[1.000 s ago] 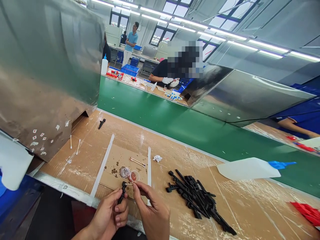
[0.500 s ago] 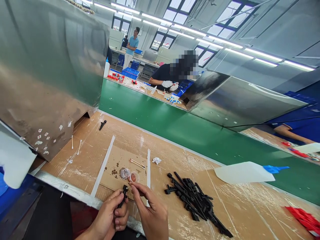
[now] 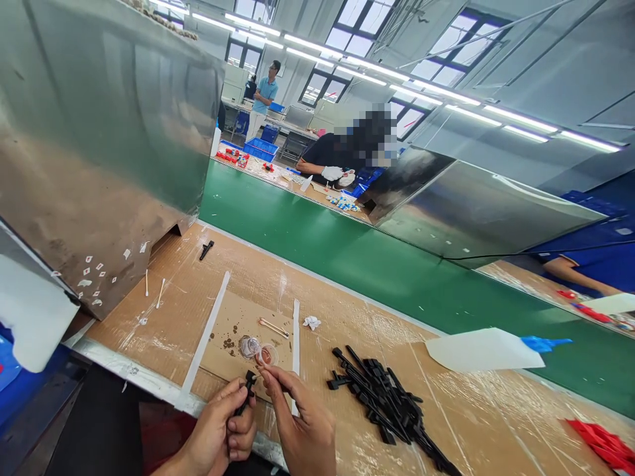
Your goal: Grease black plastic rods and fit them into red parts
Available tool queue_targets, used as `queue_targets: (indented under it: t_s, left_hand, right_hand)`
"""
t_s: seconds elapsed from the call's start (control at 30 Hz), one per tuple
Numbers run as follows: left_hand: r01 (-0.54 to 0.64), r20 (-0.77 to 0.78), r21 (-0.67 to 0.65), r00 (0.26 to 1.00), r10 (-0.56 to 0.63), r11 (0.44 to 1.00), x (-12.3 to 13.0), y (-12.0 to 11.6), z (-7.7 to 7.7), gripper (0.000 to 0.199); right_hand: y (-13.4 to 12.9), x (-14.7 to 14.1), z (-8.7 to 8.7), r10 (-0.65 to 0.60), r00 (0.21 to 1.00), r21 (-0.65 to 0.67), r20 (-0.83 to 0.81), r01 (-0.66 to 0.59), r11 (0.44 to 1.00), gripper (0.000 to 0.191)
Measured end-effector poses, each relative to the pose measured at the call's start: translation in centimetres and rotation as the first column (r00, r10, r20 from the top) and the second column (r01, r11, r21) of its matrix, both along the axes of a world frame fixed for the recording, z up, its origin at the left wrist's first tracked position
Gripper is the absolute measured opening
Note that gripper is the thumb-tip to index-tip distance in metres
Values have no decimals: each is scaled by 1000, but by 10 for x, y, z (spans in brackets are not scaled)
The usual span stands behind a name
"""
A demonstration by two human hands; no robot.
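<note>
The left hand (image 3: 218,423) is clamping a black part (image 3: 249,385) between thumb and fingers. At the part's four o'clock, the right hand (image 3: 305,415) is pinching a stick (image 3: 258,360), probably a swab; at its one o'clock, a cup (image 3: 275,353) is standing.

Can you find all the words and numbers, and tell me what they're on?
No words or numbers can be read here.
Little white stickers on the metal panel: too small to read.
Squeeze bottle with blue nozzle: no lettering shows.
Black part in the left hand: too small to tell.
</note>
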State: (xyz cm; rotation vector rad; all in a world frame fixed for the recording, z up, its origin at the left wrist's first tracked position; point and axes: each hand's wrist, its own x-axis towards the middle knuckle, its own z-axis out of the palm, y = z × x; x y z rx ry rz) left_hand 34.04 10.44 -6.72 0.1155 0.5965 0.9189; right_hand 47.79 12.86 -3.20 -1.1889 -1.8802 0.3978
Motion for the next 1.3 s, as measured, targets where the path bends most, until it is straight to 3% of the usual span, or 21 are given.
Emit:
queue_targets:
  t_s: [0.23,0.4,0.53,0.7,0.9,1.07,1.2,1.3]
  left_hand:
    - [-2,16,-9,1000,2,1000,-1,1,0,47]
    - [6,54,18,999,-7,1000,-3,1,0,44]
    - [5,95,28,995,-8,1000,-5,1,0,39]
    - [12,122,20,992,-14,1000,-7,2,1,36]
    - [1,124,20,992,-3,1000,-5,2,-2,37]
    - [2,97,10,995,-3,1000,-3,2,-2,41]
    - [-1,74,3,997,1,1000,-2,2,0,43]
    - [-6,61,-2,998,6,1000,-1,1,1,45]
  right_hand:
    - [-1,-5,-1,18,999,-13,-46,-18,1000,22]
    - [-2,-6,-5,-137,983,-128,-126,121,984,9]
    - [-3,-7,-10,-280,922,-271,-267,208,940,17]
    - [-4,-4,-14,-370,863,-329,-343,259,908,24]
    - [-6,-5,-22,-282,917,-250,-282,213,944,15]
    - [-5,-9,-17,-176,965,-67,-192,166,984,9]
    - [-2,-9,-5,-10,997,98,-79,18,995,21]
    - [-1,-7,-2,84,995,143,-48,-76,987,33]
